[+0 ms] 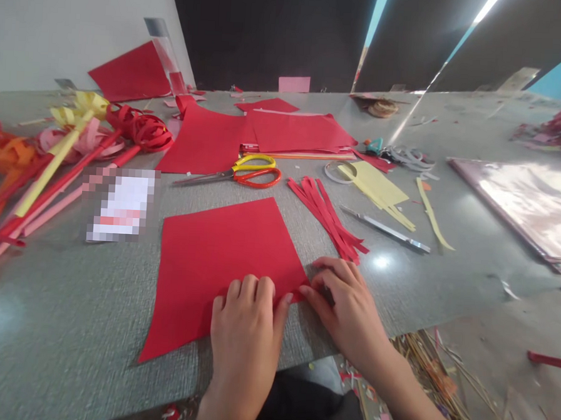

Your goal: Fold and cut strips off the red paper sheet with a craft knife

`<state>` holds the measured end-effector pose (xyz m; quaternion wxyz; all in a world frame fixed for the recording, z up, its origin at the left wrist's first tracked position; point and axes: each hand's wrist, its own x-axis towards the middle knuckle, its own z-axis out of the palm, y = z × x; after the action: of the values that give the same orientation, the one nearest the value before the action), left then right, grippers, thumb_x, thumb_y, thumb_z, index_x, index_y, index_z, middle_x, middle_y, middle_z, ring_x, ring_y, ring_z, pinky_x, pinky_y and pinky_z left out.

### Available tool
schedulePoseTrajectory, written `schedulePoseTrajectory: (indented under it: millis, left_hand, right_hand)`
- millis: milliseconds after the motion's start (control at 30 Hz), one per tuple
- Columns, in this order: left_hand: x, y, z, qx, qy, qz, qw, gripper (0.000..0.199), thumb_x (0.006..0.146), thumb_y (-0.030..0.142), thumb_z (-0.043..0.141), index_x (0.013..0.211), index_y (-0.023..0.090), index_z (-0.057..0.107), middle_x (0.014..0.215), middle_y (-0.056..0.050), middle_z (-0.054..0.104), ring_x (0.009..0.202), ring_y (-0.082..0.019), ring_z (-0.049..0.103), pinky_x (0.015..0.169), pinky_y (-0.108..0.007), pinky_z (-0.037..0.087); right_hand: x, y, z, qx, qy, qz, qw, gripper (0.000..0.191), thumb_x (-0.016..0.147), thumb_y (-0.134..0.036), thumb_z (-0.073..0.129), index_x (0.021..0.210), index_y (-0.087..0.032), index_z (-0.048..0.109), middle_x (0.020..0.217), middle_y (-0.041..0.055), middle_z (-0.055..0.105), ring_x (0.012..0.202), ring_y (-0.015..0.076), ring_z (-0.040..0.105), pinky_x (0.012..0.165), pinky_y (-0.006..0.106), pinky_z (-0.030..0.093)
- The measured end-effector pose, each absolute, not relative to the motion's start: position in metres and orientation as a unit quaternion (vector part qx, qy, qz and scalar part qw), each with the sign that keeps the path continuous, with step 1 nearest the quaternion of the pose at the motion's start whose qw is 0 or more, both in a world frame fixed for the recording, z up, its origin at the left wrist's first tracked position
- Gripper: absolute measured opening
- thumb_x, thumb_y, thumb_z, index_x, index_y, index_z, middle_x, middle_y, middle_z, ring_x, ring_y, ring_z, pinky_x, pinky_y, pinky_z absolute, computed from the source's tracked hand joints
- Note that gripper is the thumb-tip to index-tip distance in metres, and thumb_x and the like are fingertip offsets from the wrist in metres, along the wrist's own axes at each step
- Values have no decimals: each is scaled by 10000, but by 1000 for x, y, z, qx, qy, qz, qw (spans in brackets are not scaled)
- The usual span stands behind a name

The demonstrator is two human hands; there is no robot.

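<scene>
A red paper sheet (221,257) lies flat on the grey table (58,324) in front of me. My left hand (246,327) rests on its near right part, fingers curled down onto the paper. My right hand (345,307) is at the sheet's right corner, fingertips pinching or pressing the edge there. Just beyond the right hand lies a bundle of red paper strips (327,215).
Scissors (245,172) with yellow and red handles lie behind the sheet. A metal blade tool (387,230), yellow paper pieces (380,190), more red sheets (265,134), paper flowers on sticks (68,142) at left, a shiny film sheet (530,204) at right.
</scene>
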<state>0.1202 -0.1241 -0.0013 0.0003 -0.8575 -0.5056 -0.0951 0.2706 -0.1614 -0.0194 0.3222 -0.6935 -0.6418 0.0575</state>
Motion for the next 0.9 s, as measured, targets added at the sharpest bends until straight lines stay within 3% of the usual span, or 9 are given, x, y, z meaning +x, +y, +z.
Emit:
schedulePoseTrajectory:
  millis: [267,467,700,900]
  left_hand:
    - [120,-122,-1,-858,-507,-88,-4,197,889,351,470,760,206,504,759,-27,551,767,-233,522,649,-345,332]
    - [121,-121,-1,-856,-509,-83,0,189,891,348,468,780,203,516,772,-29,550,778,-239,530,652,-354,350]
    - [122,-123,3,-853,-517,-70,4,181,896,333,454,798,202,531,791,-32,565,805,-234,541,666,-353,365]
    - [122,-125,0,-850,-520,-84,-4,90,876,276,496,836,205,534,832,-28,576,850,-242,540,694,-364,382]
  right_hand:
    - [270,-160,-19,-701,-640,57,309,133,864,-303,547,786,-198,524,936,47,586,869,196,494,789,357,406]
    - [271,-159,-18,-693,-644,76,316,29,875,-206,484,895,-210,503,953,53,591,885,212,503,774,374,405]
    - [275,-170,-18,-653,-589,94,467,202,895,-119,348,944,-207,524,926,52,596,872,158,567,763,308,454]
    - [252,-188,-14,-593,-731,45,336,335,875,-63,384,1136,-206,539,1077,55,627,980,166,552,827,334,421]
